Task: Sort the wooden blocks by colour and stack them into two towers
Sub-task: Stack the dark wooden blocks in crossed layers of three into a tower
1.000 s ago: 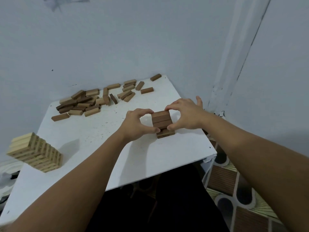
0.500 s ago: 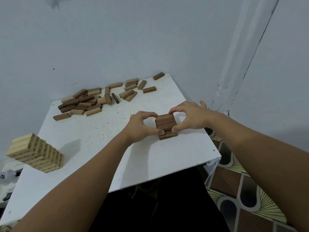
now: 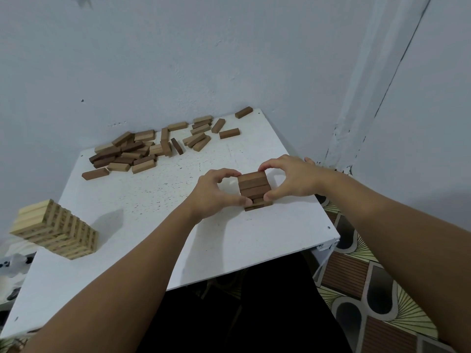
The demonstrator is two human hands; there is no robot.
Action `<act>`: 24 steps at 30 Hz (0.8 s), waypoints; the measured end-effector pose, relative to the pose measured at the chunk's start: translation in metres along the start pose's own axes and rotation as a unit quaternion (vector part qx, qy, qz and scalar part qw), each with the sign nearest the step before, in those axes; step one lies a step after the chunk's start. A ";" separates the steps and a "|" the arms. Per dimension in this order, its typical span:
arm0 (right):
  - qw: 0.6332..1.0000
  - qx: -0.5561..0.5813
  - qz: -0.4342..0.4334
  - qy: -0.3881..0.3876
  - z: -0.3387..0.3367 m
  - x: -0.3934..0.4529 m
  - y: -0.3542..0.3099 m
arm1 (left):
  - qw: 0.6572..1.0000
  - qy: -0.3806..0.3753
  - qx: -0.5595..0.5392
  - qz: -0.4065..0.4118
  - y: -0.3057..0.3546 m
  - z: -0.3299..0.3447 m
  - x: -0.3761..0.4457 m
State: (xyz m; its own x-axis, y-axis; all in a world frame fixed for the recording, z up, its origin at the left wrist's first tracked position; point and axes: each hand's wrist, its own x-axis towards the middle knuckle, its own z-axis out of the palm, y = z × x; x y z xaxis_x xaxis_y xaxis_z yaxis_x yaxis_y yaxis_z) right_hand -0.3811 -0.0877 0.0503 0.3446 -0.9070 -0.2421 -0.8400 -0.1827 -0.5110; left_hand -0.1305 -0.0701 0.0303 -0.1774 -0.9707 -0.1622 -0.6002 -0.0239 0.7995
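As before, both hands (image 3: 254,191) pinch the brown tower (image 3: 254,187).

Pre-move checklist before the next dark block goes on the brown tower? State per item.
1. Both hands on the tower: left hand and right hand pinch the dark tower from either side. Ok.
2. Top layer flat and free to build on: three dark blocks lie side by side, nothing on them. Ok.
3. Lower layers squared: a bottom block juts toward the camera. Not ok.
4. Supply of dark blocks: the loose pile at the far edge holds dark ones mixed with lighter ones. Ok.
5. Light tower clear of the work: stands apart at the left. Ok.
6. Margin to the table edge: cannot tell.
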 end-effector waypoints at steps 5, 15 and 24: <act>1.000 0.010 -0.006 -0.001 0.000 0.001 0.003 | 1.000 -0.001 0.004 0.003 0.001 0.001 -0.001; 0.909 0.406 0.027 0.093 0.046 -0.025 0.007 | 0.996 0.026 -0.079 -0.018 -0.013 0.010 -0.027; 0.809 0.562 0.046 0.165 0.082 -0.021 -0.028 | 0.943 0.149 -0.292 -0.057 0.018 0.059 -0.040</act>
State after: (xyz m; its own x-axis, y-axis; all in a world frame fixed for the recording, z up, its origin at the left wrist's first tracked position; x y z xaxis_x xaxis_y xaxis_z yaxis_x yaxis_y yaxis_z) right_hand -0.3304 -0.0321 0.0018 0.0147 -0.9829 -0.1837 0.1207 0.1842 -0.9755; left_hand -0.1801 -0.0172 0.0177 0.1424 -0.9758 -0.1662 -0.0552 -0.1755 0.9829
